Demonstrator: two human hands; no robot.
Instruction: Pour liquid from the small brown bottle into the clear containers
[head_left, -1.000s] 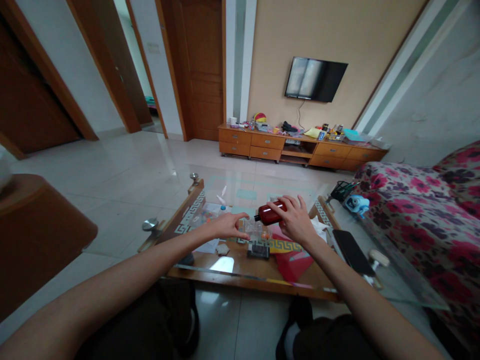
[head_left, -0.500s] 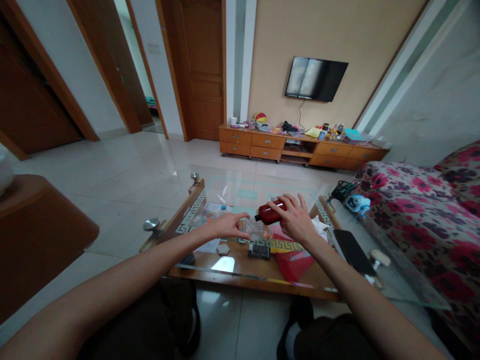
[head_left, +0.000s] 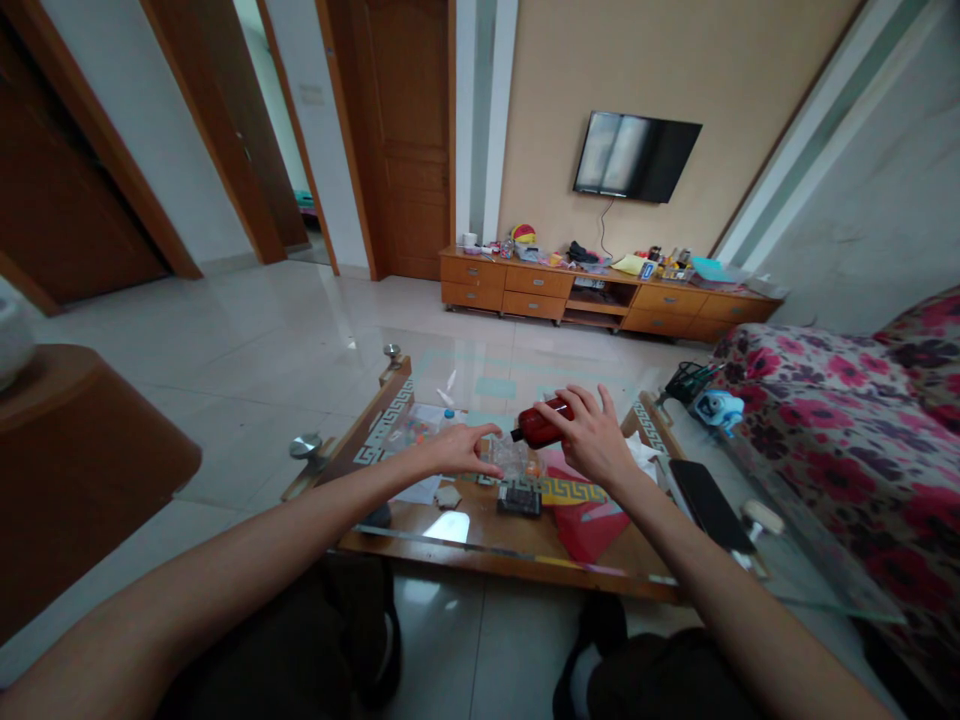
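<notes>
My right hand grips a dark red bottle, tipped on its side with its black cap end pointing left and slightly down. Just below that end is a clear plastic container, see-through and hard to outline. Around its left side curve the thumb and fingers of my left hand. A dark box-like object lies in front of the container. To the right of it is a red plastic bag. Whether anything flows from the bottle cannot be seen.
The glass-topped table also carries a blue-capped item, papers, a small pale piece, white tissue and a black phone. A floral sofa stands right, a brown rounded stand left.
The view has shifted very slightly. Both hands and the tilted bottle keep nearly the same pose over the container.
</notes>
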